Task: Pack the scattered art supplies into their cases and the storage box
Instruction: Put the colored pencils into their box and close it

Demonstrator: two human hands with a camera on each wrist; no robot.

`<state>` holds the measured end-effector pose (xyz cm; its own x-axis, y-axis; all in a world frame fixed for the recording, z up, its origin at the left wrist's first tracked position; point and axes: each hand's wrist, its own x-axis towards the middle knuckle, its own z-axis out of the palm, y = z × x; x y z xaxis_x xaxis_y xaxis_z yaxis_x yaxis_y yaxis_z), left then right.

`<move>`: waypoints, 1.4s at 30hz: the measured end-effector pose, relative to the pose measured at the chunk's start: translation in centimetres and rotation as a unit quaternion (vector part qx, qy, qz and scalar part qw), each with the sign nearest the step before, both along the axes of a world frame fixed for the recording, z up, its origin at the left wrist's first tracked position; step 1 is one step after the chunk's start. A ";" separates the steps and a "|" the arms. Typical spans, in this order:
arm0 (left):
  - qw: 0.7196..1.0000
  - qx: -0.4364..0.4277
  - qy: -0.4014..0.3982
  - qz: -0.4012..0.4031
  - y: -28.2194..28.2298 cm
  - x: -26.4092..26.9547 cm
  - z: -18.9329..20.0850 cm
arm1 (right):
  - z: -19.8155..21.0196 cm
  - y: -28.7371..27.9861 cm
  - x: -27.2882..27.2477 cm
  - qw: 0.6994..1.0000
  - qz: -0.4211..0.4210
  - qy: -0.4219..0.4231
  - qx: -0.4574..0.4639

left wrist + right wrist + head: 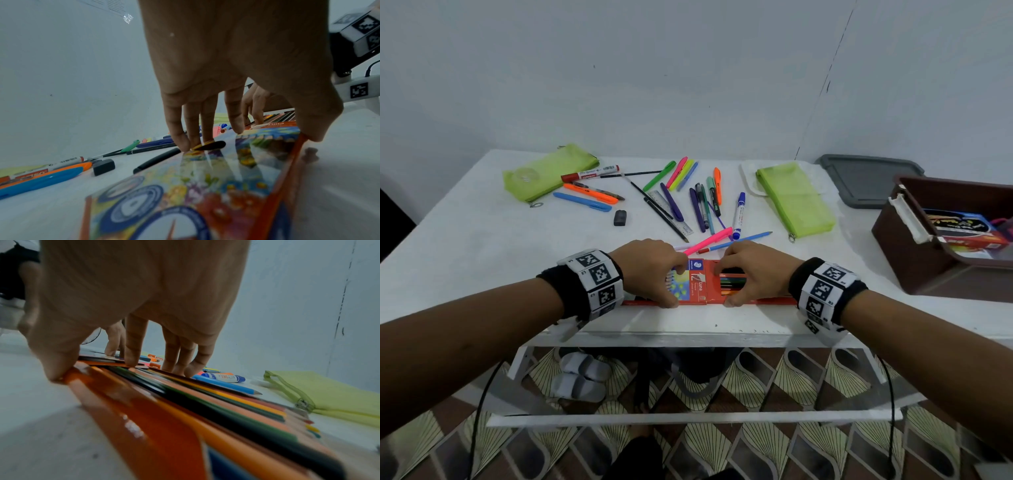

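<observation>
From the head camera, the left hand and right hand each gripped the red pencil box at the table's near edge, coloured pencils showing inside. The brown storage box at right held a packet.

At the left wrist, fingers and thumb pinched the box's edges.

At the right wrist, the thumb and fingers clamped the pencils' tray.
</observation>
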<state>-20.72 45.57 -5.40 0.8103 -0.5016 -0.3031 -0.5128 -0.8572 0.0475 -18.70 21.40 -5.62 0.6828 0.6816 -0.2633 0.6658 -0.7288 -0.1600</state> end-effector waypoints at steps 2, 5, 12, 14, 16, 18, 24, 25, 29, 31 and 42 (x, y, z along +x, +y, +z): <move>1.000 -0.007 0.002 -0.002 -0.1 0.0 -0.1 | -0.1 0.0 0.1 1.000 -0.010 0.001 0.019; 1.000 -0.010 -0.003 0.003 -0.6 -0.2 -0.3 | 0.0 0.2 0.0 0.999 -0.016 0.003 0.034; 0.999 -0.017 -0.012 0.034 -1.4 -0.3 -0.4 | 0.0 0.2 -0.3 1.000 -0.009 0.007 0.011; 0.999 -0.020 -0.003 0.027 -1.5 -0.3 -0.4 | 0.2 0.4 -0.4 1.000 -0.006 0.007 0.012; 0.999 -0.028 0.006 0.014 -1.6 -0.2 -0.3 | 0.3 0.8 -0.5 1.000 0.002 0.007 0.020; 0.999 -0.033 0.010 0.003 -1.7 -0.1 -0.3 | 0.3 1.0 -0.6 1.000 0.007 0.012 0.020; 0.999 -0.036 0.007 0.002 -1.5 0.1 -0.8 | 1.6 -3.5 -1.0 0.983 -0.125 0.019 0.133; 0.999 -0.034 0.006 0.001 -1.6 0.1 -0.8 | 1.9 -5.3 -0.9 0.973 -0.182 -0.012 0.143; 1.000 -0.027 0.006 -0.007 -2.2 0.2 -0.7 | 0.9 -10.3 -1.2 0.943 -0.325 -0.017 0.074; 1.000 -0.017 0.000 -0.009 -2.7 0.3 -0.7 | -0.3 -10.8 -1.9 0.944 -0.322 0.011 0.065; 0.998 -0.037 -0.043 -0.015 -8.7 0.8 -0.7 | -0.3 -11.1 -3.1 0.934 -0.336 0.001 0.117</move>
